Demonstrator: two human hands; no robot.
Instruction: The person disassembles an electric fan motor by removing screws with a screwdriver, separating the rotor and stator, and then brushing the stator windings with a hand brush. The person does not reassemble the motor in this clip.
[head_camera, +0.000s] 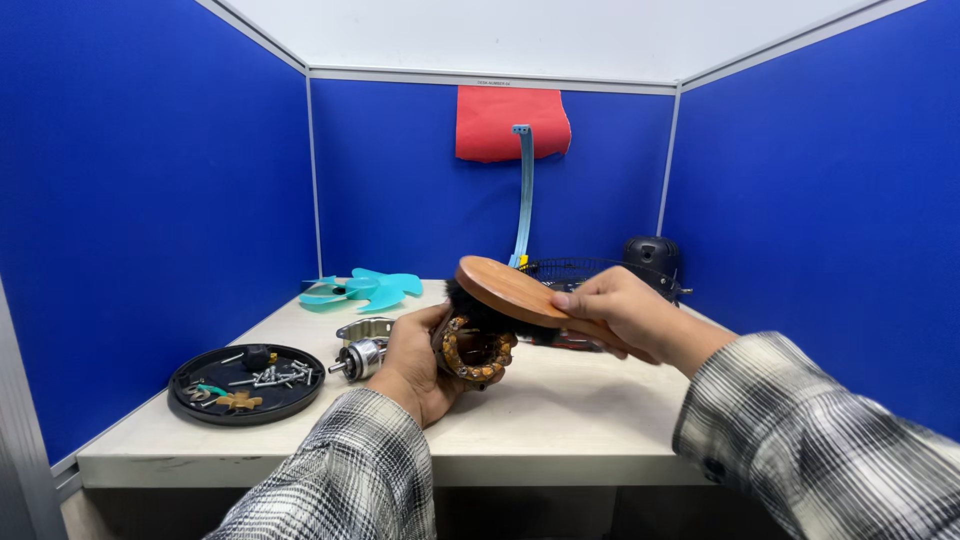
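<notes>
My left hand (415, 360) grips a round motor stator (473, 349) with copper windings, held above the table. My right hand (625, 312) holds a wooden-backed brush (505, 288) by its handle. The brush's dark bristles rest on top of the stator. Both sleeves are plaid.
A black round tray (246, 385) with screws and small parts lies at the table's left. A metal rotor with shaft (362, 355) sits beside it. A teal fan blade (362, 289) lies at the back left, a wire fan guard (575, 270) and black motor housing (652, 258) at the back right. Blue partition walls enclose the table.
</notes>
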